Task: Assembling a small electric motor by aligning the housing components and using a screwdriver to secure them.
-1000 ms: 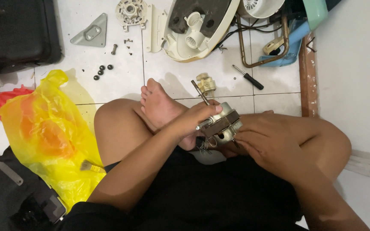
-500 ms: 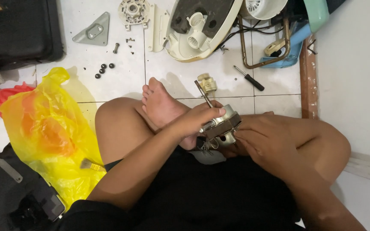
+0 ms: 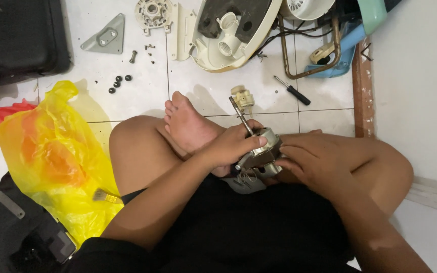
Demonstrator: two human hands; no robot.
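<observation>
I sit cross-legged on a white tiled floor. A small metal motor [image 3: 264, 146] with a thin shaft pointing up and away rests in my lap. My left hand [image 3: 231, 146] grips the motor's left side, thumb over its top. From the right, my right hand [image 3: 312, 164] presses its fingers against the motor body. Loose wires hang under the motor. My bare foot [image 3: 188, 126] lies just left of my left hand.
A yellow plastic bag [image 3: 51, 162] lies at my left with a small brush [image 3: 104, 196] by it. Ahead on the tiles are a black-handled screwdriver [image 3: 292, 91], a cream plastic part [image 3: 242, 97], a cream fan housing [image 3: 228, 30], a grey triangular bracket [image 3: 108, 36], and black rubber bits [image 3: 120, 83].
The view has shifted slightly. My hands stay on the motor, with only a small adjustment of the fingers.
</observation>
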